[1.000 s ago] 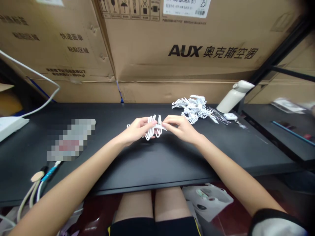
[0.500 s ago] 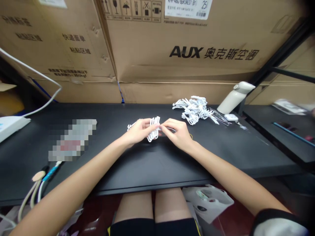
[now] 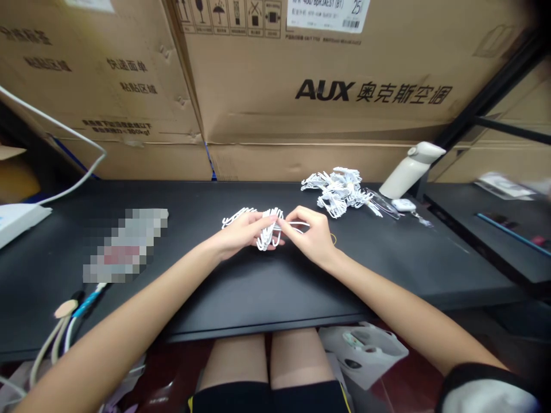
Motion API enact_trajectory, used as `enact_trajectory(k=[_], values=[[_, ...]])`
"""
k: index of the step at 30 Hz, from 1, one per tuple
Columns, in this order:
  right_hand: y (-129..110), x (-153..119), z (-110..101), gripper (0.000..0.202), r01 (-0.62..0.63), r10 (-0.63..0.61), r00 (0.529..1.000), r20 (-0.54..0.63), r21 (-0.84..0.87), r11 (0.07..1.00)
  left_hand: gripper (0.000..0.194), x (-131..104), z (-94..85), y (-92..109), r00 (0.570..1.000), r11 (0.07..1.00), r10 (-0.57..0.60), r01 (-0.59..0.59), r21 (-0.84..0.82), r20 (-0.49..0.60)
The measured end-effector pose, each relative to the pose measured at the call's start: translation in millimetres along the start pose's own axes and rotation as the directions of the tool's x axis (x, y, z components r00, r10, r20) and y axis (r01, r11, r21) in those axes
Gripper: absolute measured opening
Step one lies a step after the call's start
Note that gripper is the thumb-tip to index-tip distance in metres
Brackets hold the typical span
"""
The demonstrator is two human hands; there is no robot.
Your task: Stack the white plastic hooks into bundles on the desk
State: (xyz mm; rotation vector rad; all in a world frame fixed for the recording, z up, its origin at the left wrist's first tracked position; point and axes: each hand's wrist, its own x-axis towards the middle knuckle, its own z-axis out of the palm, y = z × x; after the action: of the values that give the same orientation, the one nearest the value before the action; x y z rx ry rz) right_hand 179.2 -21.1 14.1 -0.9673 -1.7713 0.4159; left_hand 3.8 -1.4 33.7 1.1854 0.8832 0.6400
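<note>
A bunch of thin white hooked pieces (image 3: 267, 234) is gripped by my left hand (image 3: 238, 233), the thumb across its top. Beside it my right hand (image 3: 313, 232) pinches a thin white looped piece (image 3: 297, 224) at the right side of the bunch. The fingertips of both hands almost meet. More white hooks (image 3: 235, 217) lie on the black table just behind my left hand. A yellow ring (image 3: 333, 238) shows partly at the right wrist. A heap of similar white hooked pieces (image 3: 340, 189) lies farther back, right of centre.
On the black table (image 3: 258, 298), a white bottle (image 3: 412, 170) leans at the back right, near a small white case (image 3: 403, 205). A blurred-out flat object (image 3: 129, 244) with cables lies left. Cardboard boxes (image 3: 322, 123) stand behind. A white bag (image 3: 365, 353) is below the edge.
The bunch in my left hand has spread and tilted. A wider white loop now shows between the fingers of my right hand, and more hooks show behind my left hand.
</note>
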Motion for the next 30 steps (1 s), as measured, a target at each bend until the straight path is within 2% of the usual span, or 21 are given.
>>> enact_trajectory(k=[3,5,10,19,24,27,30], values=[[-0.8,1.2,-5.0,0.026,0.058,-0.054,0.997,0.055,-0.084,0.995,0.035,-0.3,-0.3,0.9,0.999,0.998,-0.042,0.043,-0.053,0.015],[-1.0,2.7,-9.4,0.028,0.063,-0.048,0.992,0.114,-0.132,0.989,0.035,-0.2,-1.3,1.7,0.997,0.994,-0.066,0.068,-0.084,0.030],[-0.7,6.9,-15.8,0.034,-0.011,0.046,0.961,0.273,-0.126,0.992,0.031,-0.8,-4.1,4.0,0.992,0.987,-0.108,0.115,-0.115,0.066],[-6.9,9.0,-22.3,0.034,-0.066,0.108,0.906,0.410,-0.116,0.991,0.029,-2.5,-4.5,4.9,0.978,0.979,-0.149,0.167,-0.115,0.148],[-6.0,12.0,-20.7,0.033,-0.201,0.169,0.897,0.409,0.036,0.979,0.025,-1.2,-5.5,3.1,0.990,0.984,-0.095,0.109,-0.138,0.107],[-2.0,14.1,-18.0,0.036,-0.313,0.235,0.899,0.369,0.168,0.935,0.029,-1.1,-5.2,2.8,1.000,0.996,0.006,-0.003,-0.093,0.025],[3.2,16.4,-16.7,0.038,-0.391,0.295,0.896,0.332,0.276,0.878,0.035,-1.3,-5.4,2.7,0.991,0.992,0.127,-0.126,0.027,-0.044]])
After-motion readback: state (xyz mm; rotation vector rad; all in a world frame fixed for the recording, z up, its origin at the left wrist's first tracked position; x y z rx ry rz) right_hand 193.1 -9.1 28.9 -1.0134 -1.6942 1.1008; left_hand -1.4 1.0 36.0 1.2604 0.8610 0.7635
